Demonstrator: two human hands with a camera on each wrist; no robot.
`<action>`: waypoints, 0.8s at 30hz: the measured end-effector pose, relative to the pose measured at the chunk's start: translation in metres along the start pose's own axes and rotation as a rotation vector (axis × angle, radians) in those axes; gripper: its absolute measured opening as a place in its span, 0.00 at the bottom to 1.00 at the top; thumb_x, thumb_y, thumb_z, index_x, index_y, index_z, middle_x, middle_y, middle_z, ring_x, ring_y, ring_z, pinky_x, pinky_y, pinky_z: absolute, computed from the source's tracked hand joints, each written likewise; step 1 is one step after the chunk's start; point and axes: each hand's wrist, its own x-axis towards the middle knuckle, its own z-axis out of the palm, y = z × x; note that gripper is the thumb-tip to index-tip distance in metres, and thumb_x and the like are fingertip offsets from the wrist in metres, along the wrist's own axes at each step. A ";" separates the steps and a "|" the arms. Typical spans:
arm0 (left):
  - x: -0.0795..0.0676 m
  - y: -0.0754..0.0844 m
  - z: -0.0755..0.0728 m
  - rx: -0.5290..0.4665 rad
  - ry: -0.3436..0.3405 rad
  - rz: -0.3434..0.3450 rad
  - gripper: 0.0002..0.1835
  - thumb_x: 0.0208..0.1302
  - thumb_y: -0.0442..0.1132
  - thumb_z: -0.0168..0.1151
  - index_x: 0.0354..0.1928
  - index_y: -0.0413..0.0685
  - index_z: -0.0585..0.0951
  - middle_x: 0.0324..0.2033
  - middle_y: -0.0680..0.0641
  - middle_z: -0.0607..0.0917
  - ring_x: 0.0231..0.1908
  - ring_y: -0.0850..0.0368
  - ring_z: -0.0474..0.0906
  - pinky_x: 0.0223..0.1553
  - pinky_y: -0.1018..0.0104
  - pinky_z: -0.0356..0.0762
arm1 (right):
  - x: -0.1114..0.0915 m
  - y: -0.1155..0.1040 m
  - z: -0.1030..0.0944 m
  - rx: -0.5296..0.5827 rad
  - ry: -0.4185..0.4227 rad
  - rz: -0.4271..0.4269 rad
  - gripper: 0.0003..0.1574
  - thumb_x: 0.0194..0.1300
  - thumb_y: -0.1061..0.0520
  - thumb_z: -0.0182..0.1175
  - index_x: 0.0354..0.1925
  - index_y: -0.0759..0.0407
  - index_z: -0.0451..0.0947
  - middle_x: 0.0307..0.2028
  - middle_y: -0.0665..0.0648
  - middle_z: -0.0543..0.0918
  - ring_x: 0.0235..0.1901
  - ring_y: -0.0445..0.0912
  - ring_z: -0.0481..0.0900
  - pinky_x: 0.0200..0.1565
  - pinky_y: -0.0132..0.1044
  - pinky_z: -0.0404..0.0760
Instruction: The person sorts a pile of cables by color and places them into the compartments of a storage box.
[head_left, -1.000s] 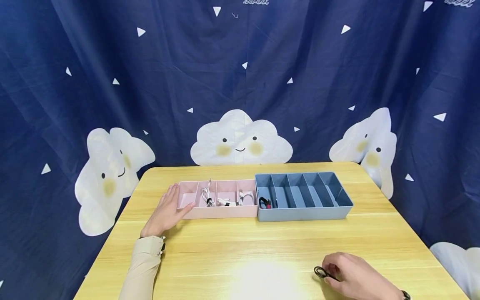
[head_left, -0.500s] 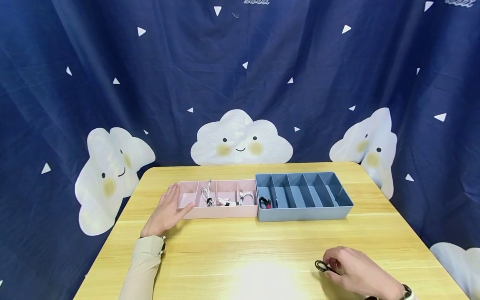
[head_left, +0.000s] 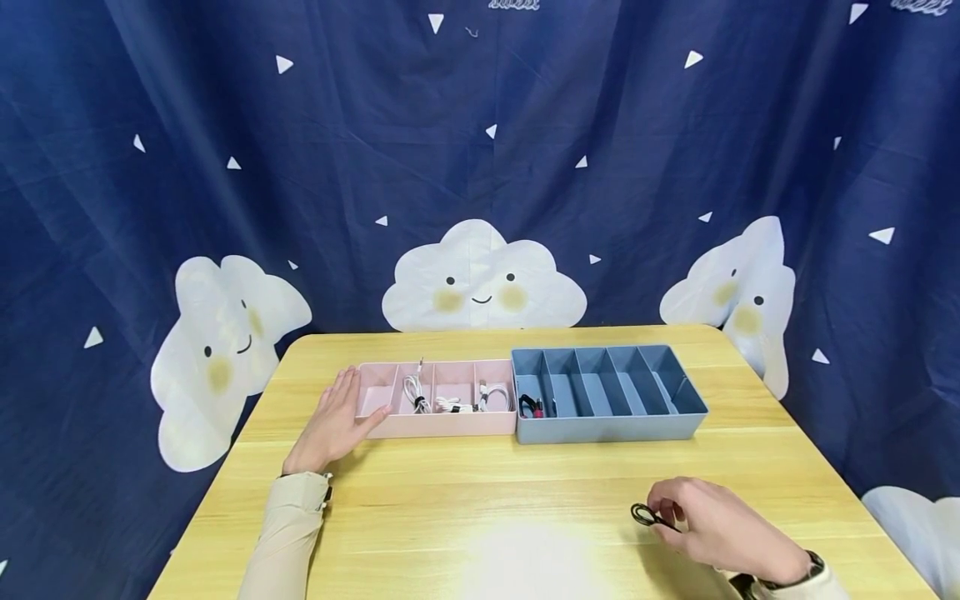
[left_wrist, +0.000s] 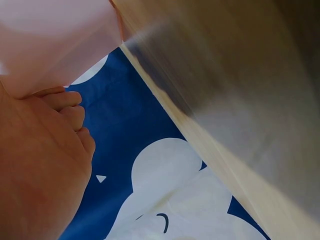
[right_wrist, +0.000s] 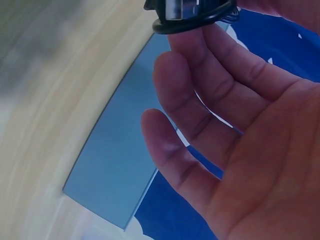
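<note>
My right hand pinches a coiled black cable between thumb and fingertips, above the table's right front part. In the right wrist view the black cable shows a metal plug, while the other fingers are loosely bent below it. At the left end of a pink divided box, my left hand rests with fingers along its side and thumb at its front rim. Coiled white cables lie in several of the pink compartments. A blue divided box adjoins it, with a black and red cable in its leftmost compartment.
Both boxes stand toward the back of a wooden table. Behind the table's far edge hangs a dark blue curtain with cloud and triangle prints. A bright glare lies on the front middle of the tabletop.
My right hand has moved a little forward, away from the front edge, with the black cable still pinched. The left hand and both boxes have stayed in place.
</note>
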 end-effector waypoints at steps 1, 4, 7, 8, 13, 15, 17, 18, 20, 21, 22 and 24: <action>0.000 0.000 0.000 0.001 0.001 0.000 0.57 0.73 0.72 0.47 0.80 0.29 0.46 0.82 0.31 0.46 0.82 0.32 0.40 0.80 0.33 0.43 | 0.001 0.000 0.000 -0.010 0.013 -0.008 0.12 0.61 0.54 0.73 0.32 0.38 0.78 0.25 0.34 0.71 0.26 0.28 0.67 0.28 0.26 0.65; 0.001 0.000 0.000 0.002 0.002 0.001 0.57 0.73 0.72 0.47 0.80 0.29 0.47 0.82 0.30 0.47 0.82 0.32 0.41 0.80 0.33 0.43 | 0.003 0.000 -0.002 -0.041 0.052 -0.030 0.14 0.60 0.54 0.73 0.31 0.37 0.77 0.25 0.33 0.71 0.26 0.28 0.67 0.28 0.26 0.65; 0.001 0.000 0.001 0.003 0.000 -0.001 0.57 0.73 0.72 0.47 0.80 0.29 0.46 0.82 0.30 0.47 0.82 0.32 0.41 0.80 0.33 0.44 | 0.005 0.000 -0.004 -0.055 0.065 -0.040 0.14 0.60 0.55 0.73 0.31 0.37 0.77 0.25 0.33 0.71 0.26 0.28 0.67 0.28 0.26 0.65; 0.001 -0.001 0.001 0.003 -0.002 -0.002 0.57 0.73 0.72 0.47 0.80 0.29 0.46 0.82 0.30 0.47 0.82 0.32 0.41 0.80 0.33 0.44 | 0.006 0.000 -0.006 -0.057 0.069 -0.044 0.15 0.60 0.55 0.73 0.31 0.37 0.77 0.25 0.33 0.71 0.26 0.28 0.67 0.28 0.26 0.65; -0.001 -0.001 0.002 -0.001 -0.003 -0.007 0.57 0.73 0.72 0.47 0.80 0.29 0.46 0.82 0.30 0.47 0.82 0.32 0.41 0.80 0.33 0.44 | 0.010 -0.001 -0.012 -0.073 0.088 -0.064 0.17 0.59 0.56 0.72 0.29 0.36 0.75 0.24 0.33 0.70 0.26 0.28 0.67 0.28 0.25 0.65; -0.001 -0.001 0.002 -0.003 -0.001 -0.006 0.57 0.73 0.72 0.48 0.80 0.29 0.46 0.82 0.30 0.47 0.82 0.32 0.41 0.80 0.33 0.44 | 0.012 -0.001 -0.014 -0.079 0.091 -0.066 0.17 0.59 0.56 0.73 0.29 0.35 0.75 0.24 0.33 0.70 0.26 0.28 0.67 0.28 0.25 0.65; -0.001 -0.001 0.001 -0.005 -0.001 -0.006 0.57 0.73 0.72 0.48 0.80 0.29 0.46 0.82 0.30 0.47 0.82 0.32 0.41 0.80 0.33 0.43 | 0.014 -0.001 -0.016 -0.084 0.089 -0.059 0.17 0.59 0.56 0.73 0.29 0.35 0.75 0.24 0.33 0.70 0.26 0.28 0.67 0.28 0.26 0.65; 0.000 -0.001 0.001 -0.004 -0.002 -0.006 0.57 0.73 0.71 0.48 0.80 0.29 0.46 0.82 0.30 0.47 0.82 0.32 0.41 0.80 0.33 0.43 | 0.015 -0.001 -0.017 -0.089 0.089 -0.056 0.17 0.59 0.55 0.73 0.29 0.35 0.75 0.24 0.33 0.70 0.26 0.28 0.67 0.28 0.26 0.65; 0.000 0.000 0.001 -0.003 -0.002 -0.006 0.57 0.73 0.71 0.48 0.80 0.29 0.46 0.82 0.30 0.47 0.82 0.32 0.40 0.81 0.34 0.43 | 0.017 -0.001 -0.020 -0.093 0.089 -0.051 0.16 0.59 0.55 0.73 0.29 0.34 0.75 0.24 0.33 0.70 0.26 0.28 0.67 0.27 0.26 0.65; 0.000 0.000 0.001 -0.003 -0.004 -0.007 0.57 0.73 0.71 0.48 0.80 0.29 0.46 0.82 0.31 0.47 0.82 0.33 0.40 0.81 0.34 0.43 | 0.019 -0.001 -0.021 -0.092 0.088 -0.050 0.16 0.59 0.55 0.72 0.29 0.34 0.75 0.24 0.33 0.71 0.26 0.28 0.68 0.27 0.26 0.65; 0.000 -0.001 0.001 -0.001 -0.003 -0.007 0.57 0.73 0.71 0.48 0.80 0.29 0.46 0.82 0.30 0.47 0.82 0.33 0.40 0.81 0.34 0.43 | 0.020 0.000 -0.022 -0.093 0.089 -0.050 0.17 0.59 0.55 0.72 0.29 0.34 0.75 0.24 0.34 0.71 0.26 0.28 0.67 0.27 0.26 0.65; 0.000 0.000 0.001 -0.002 -0.001 -0.005 0.57 0.73 0.71 0.48 0.80 0.29 0.46 0.82 0.30 0.47 0.82 0.32 0.40 0.80 0.33 0.44 | 0.021 0.000 -0.024 -0.096 0.091 -0.051 0.17 0.59 0.55 0.72 0.28 0.34 0.75 0.24 0.34 0.70 0.25 0.29 0.67 0.27 0.26 0.65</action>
